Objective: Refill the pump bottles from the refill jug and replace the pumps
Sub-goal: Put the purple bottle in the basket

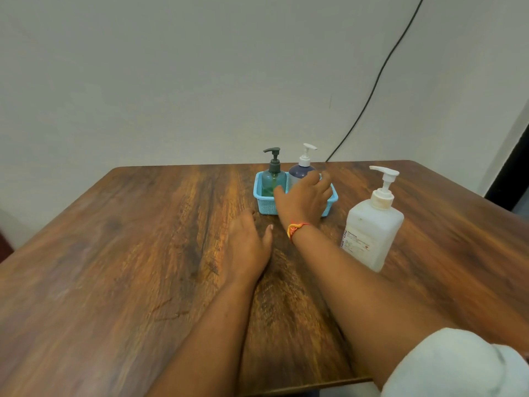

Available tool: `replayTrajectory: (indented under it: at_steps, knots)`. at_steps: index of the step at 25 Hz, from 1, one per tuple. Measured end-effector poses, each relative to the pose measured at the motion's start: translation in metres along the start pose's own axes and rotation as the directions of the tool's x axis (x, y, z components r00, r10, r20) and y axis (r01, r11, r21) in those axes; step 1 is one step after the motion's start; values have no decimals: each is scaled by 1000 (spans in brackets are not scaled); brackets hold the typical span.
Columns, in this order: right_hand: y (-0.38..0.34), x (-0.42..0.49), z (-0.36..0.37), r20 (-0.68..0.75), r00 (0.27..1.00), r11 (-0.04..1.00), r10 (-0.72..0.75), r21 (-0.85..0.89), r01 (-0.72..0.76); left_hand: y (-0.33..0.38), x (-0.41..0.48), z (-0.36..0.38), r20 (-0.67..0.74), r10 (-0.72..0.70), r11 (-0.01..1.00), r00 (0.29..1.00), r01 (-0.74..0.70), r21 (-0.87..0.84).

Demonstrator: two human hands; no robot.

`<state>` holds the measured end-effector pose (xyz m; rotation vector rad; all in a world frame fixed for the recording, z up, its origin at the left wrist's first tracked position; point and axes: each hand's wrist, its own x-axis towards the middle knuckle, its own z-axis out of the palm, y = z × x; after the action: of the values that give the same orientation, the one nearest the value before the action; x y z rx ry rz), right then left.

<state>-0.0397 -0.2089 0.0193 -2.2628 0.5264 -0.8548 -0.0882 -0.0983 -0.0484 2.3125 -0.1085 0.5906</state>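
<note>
The right hand (303, 197) lies over the basket (264, 208), fingers bent against the purple bottle (299, 171); whether they grip it cannot be told. The green bottle (273, 179) stands just left of this hand, the jug (372, 229) to its right. The left hand (248, 242) is open, fingers straight, on the table (128, 239).

Jug label, large letters: purple capitals run up the left edge of the paper label (355, 244) on the white jug (375, 222); only "CHO" reads clearly, the letters before it perhaps "HER" or "HEK".
Jug label, fine print: lines of small dark text, too small to read.
Jug label, sign: a small red mark (366, 247), shape unclear.
</note>
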Motion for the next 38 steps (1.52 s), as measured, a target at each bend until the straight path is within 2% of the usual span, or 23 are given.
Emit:
replayTrajectory:
  at_steps: [5,8,10,12,14,15,17,19,21,23,26,31,33,38]
  knots:
    - [8,-69,-38,171,973,974,-158,191,124,13,-8,-17,16,136,990,991,-135,-36]
    - [24,-98,-81,209,951,946,-227,280,165,29,-16,-28,114,145,989,983,-146,2]
    - [39,-109,-109,131,954,911,-268,357,207,47,-22,-33,154,96,995,983,-89,-53]
    - [57,-116,-132,-24,967,888,-254,391,243,67,-30,-35,147,76,973,986,-41,-226]
    - [78,-115,-152,-158,976,909,-152,365,200,88,-42,-36,214,70,943,974,5,-331]
    - [88,-109,-159,-170,983,928,-75,349,132,96,-47,-36,272,74,940,960,24,-340]
    - [107,-91,-170,-49,996,947,73,315,-54,106,-52,-32,376,85,946,923,44,-321]
    - [122,-69,-178,200,969,935,147,292,-202,115,-51,-28,473,104,953,875,48,-299]
    - [130,-56,-183,434,897,893,88,364,-264,121,-48,-23,541,146,953,828,28,-302]
    - [138,-46,-184,519,855,882,-15,410,-234,126,-43,-15,535,211,947,818,-34,-321]
    - [141,-20,-186,430,898,916,-88,389,-96,140,-27,-2,461,255,923,850,-72,-377]
    - [151,78,-180,374,922,922,-101,383,-54,175,33,54,394,266,882,880,-57,-468]
    - [166,129,-169,349,935,935,-56,346,-74,195,63,90,403,242,874,883,-19,-485]
    - [213,256,-138,296,947,940,127,269,-210,245,133,166,499,85,945,863,88,-314]
